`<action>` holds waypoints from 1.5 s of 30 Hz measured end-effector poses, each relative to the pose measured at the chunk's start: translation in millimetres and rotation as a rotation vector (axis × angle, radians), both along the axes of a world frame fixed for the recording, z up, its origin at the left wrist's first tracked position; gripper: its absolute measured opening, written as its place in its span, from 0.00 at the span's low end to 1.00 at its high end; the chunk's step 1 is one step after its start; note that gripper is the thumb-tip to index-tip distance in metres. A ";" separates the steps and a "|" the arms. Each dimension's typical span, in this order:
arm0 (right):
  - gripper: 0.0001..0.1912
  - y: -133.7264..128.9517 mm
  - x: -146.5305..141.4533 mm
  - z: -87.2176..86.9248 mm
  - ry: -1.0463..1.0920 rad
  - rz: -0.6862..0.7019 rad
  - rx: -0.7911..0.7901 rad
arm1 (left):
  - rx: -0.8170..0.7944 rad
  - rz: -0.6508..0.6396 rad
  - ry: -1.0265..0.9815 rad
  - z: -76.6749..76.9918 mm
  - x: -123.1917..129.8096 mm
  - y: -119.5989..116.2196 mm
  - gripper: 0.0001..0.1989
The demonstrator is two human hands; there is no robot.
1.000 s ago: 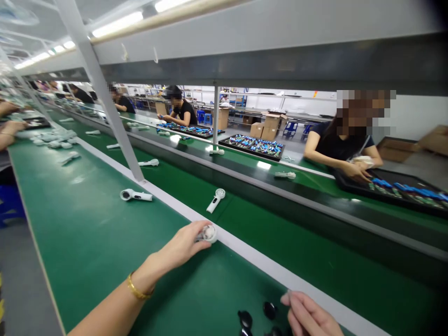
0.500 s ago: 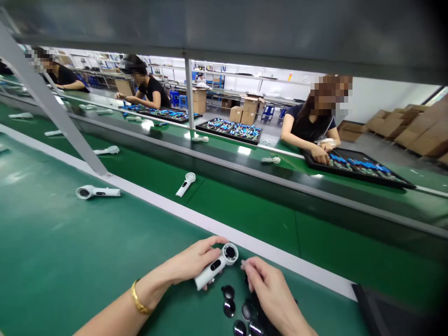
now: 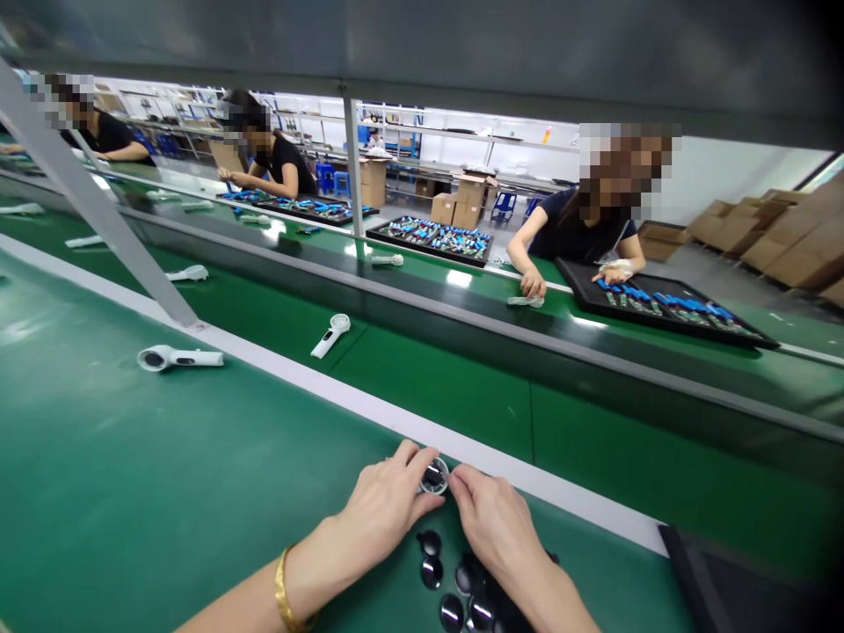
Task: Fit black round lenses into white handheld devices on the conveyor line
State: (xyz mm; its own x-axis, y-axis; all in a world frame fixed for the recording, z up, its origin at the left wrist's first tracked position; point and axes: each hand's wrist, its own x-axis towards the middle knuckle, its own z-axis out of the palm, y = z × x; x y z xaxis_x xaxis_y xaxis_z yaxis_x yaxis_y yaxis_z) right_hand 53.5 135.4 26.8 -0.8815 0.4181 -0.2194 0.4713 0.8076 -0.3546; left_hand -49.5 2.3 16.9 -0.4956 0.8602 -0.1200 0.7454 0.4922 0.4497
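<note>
Near the bottom centre, my left hand (image 3: 386, 505) is wrapped over a white handheld device, and its handle is hidden under the palm. The round ring head (image 3: 434, 476) with a dark centre shows between my two hands. Against the ring's right side, my right hand (image 3: 491, 514) has thumb and forefinger pinched; whatever lies between those fingertips is too small to make out. Several glossy black discs (image 3: 432, 573) lie on the green table just below, some partly under my right wrist.
Another white device (image 3: 178, 358) lies on the green table (image 3: 132, 457) at left. More sit on the green belt (image 3: 422, 400) beyond the white edge strip. A black tray (image 3: 692, 580) is at lower right. Across the line, people work beside trays of blue parts (image 3: 435, 239).
My left hand has shifted over the device's handle, and my right fingers have moved left to the ring. Devices on the belt have slid left. A person opposite now touches a white piece.
</note>
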 end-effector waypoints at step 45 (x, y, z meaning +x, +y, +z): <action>0.11 37.1 -22.2 -14.6 0.106 0.179 -0.559 | 0.064 -0.026 0.077 -17.9 7.1 5.2 0.18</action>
